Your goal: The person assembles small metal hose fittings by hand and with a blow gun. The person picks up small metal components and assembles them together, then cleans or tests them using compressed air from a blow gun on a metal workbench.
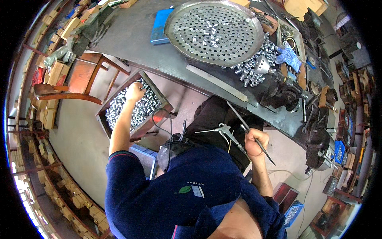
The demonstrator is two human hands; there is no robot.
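Note:
My left hand reaches into a wooden crate of small shiny metal fittings. Its fingers are curled down at the pile, and what they grip, if anything, is hidden. In my right hand is a long thin metal rod, held across the fist, with a dark pointed lower end. Just left of that hand, a silver air blow gun lies over my dark trousers. A round perforated metal tray rests on the workbench ahead, with several loose fittings in its middle.
A drill-like machine with a chuck stands on the workbench beside heaped fittings and a blue-white glove. A wooden chair is left of the crate. Blue bins sit low right; loaded shelves line both sides.

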